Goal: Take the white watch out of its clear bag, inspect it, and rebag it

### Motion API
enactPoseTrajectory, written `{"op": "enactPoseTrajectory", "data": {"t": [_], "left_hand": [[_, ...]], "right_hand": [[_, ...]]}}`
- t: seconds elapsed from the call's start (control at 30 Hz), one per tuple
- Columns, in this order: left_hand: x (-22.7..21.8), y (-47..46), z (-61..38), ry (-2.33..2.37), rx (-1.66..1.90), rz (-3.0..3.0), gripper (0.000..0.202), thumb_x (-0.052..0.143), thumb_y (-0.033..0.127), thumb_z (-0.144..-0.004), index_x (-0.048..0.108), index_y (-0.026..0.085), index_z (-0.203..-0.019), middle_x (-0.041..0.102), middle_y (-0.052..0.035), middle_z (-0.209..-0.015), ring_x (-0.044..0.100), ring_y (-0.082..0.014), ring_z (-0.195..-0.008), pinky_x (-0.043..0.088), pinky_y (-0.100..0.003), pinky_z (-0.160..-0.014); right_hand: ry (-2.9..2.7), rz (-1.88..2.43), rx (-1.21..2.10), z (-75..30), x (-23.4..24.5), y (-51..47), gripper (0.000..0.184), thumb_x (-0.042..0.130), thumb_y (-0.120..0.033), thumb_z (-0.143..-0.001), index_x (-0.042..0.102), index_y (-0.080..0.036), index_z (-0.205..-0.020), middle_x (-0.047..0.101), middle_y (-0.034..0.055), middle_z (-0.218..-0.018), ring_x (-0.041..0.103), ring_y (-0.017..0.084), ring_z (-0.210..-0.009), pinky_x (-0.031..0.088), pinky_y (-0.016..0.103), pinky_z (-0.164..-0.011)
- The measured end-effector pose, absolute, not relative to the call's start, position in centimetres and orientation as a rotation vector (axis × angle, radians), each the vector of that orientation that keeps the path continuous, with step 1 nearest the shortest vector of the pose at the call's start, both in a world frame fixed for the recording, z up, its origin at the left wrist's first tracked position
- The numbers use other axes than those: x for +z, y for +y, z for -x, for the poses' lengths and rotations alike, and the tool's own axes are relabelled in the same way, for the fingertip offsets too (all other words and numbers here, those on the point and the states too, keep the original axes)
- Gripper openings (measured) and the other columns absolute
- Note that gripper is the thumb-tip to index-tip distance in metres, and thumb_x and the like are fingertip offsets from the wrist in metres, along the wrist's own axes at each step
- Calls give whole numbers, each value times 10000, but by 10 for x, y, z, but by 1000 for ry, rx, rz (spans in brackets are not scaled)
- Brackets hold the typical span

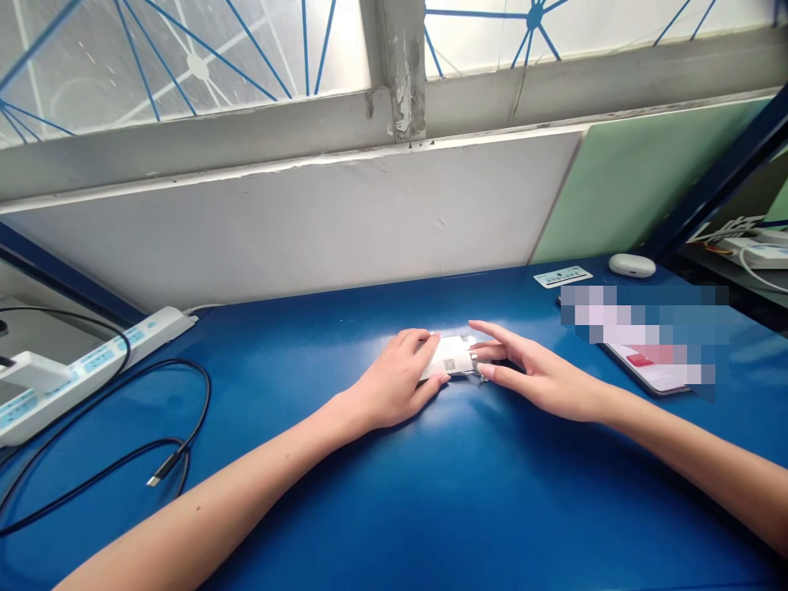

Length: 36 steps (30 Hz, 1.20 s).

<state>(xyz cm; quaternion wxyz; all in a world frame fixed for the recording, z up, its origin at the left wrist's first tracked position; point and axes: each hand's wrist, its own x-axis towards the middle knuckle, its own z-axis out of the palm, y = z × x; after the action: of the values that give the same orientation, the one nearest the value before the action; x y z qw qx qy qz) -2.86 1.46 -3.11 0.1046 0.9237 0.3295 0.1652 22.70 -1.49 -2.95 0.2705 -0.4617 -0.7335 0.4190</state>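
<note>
A small white packet (452, 355) with a square printed code and shiny silvery edges lies on the blue table (394, 501). My left hand (397, 377) is closed on its left end, fingers over the far side and thumb along the near edge. At the packet's right end is my right hand (538, 369). Its thumb and middle fingers close in around the silvery edge, while the index finger is stretched out above. Part of the packet is hidden under my left fingers.
A white power strip (95, 365) and a black cable (206, 386) lie at the left. At the right are a phone (662, 373), partly pixelated, a printed card (563, 277) and a white earbud case (632, 265). A wall panel (369, 222) borders the table's back.
</note>
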Motion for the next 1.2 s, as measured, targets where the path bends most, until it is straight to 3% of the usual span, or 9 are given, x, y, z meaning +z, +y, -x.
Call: {"op": "enactPoseTrajectory", "data": {"t": [0.13, 0.27, 0.37, 0.47, 0.67, 0.87, 1.0, 1.2], "left_hand": [[-27, 14, 26, 966, 263, -2790, 563, 390, 429, -1034, 360, 81, -1475, 441, -235, -1503, 369, -370, -1435, 346, -541, -1153], [-23, 14, 25, 992, 87, -2793, 645, 388, 456, -1037, 277, 62, -1536, 333, -214, -1592, 241, -366, -1505, 260, -505, -1206], [-22, 14, 25, 999, 53, -2788, 650, 385, 470, -1040, 244, 116, -1567, 305, -194, -1611, 229, -359, -1511, 251, -516, -1205], [-23, 15, 25, 989, 78, -2789, 628, 390, 475, -1038, 262, 165, -1568, 318, -183, -1608, 228, -355, -1513, 262, -531, -1195], [-24, 15, 25, 986, 98, -2801, 618, 414, 457, -1031, 298, 152, -1555, 330, -191, -1598, 242, -364, -1505, 270, -521, -1191], [-26, 14, 25, 991, 123, -2802, 605, 418, 449, -1027, 313, 153, -1544, 347, -190, -1587, 263, -366, -1496, 284, -528, -1181], [-26, 14, 25, 987, 127, -2794, 616, 425, 441, -1025, 313, 133, -1546, 350, -202, -1582, 271, -373, -1490, 280, -524, -1183], [-25, 14, 25, 980, 177, -2780, 585, 435, 442, -1018, 343, 175, -1530, 377, -182, -1574, 280, -363, -1491, 291, -543, -1173]], "right_hand": [[-2064, 1241, 968, -230, -22, -13, 572, 505, -475, -967, 434, -214, -1471, 726, 118, -1241, 668, 287, -1168, 542, 458, -987], [-2218, 1264, 239, -234, -24, -8, 389, 502, -342, -968, 624, -142, -1279, 725, 161, -1220, 634, 321, -1205, 511, 488, -1011], [-2224, 1344, -48, -238, -26, -5, 386, 489, -307, -961, 637, -109, -1258, 774, 157, -1064, 698, 343, -1060, 550, 508, -904], [-2200, 1425, 24, -239, -25, -6, 403, 487, -310, -959, 600, -135, -1304, 798, 86, -911, 747, 314, -851, 576, 463, -751], [-2145, 1359, 422, -233, -20, -11, 375, 543, -318, -950, 606, -201, -1300, 801, 39, -962, 744, 207, -727, 568, 325, -649], [-2181, 1189, 409, -232, -24, -10, 290, 517, -315, -978, 693, -201, -1179, 773, 77, -1116, 726, 231, -992, 568, 353, -859], [-2297, 1054, 364, -234, -26, -7, 261, 531, -313, -977, 727, -211, -1115, 760, 91, -1111, 705, 241, -1012, 565, 377, -882], [-2408, 931, 256, -237, -32, -4, 305, 597, -326, -936, 689, -252, -1217, 728, 109, -1171, 678, 278, -1059, 568, 448, -894]]}}
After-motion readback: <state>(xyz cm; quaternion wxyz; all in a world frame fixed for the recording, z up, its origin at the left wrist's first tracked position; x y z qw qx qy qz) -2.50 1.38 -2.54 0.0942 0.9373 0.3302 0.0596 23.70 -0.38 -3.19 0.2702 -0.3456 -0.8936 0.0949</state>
